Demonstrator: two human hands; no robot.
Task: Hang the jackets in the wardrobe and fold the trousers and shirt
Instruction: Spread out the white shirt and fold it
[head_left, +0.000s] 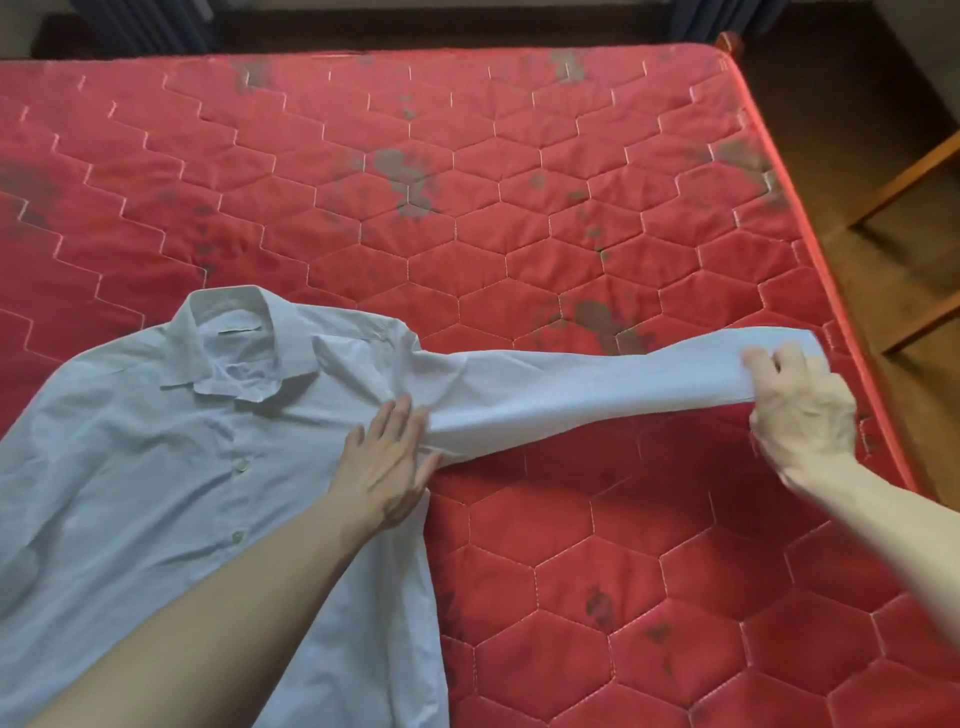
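While the left hand (387, 462) presses flat at the armpit, the right hand (797, 405) pinches the sleeve (597, 384) cuff; shirt (171, 441) spread on the bed (519, 208), folding barely begun, jackets and trousers unseen.

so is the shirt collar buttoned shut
No, the collar of the shirt lies spread open on the mattress, showing the inside of the neck.

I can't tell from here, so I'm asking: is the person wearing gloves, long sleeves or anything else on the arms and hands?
No. Both forearms are bare as far as the picture shows, with no sleeve in sight. The left hand and right hand have no gloves, and no watch, ring or bracelet is visible.
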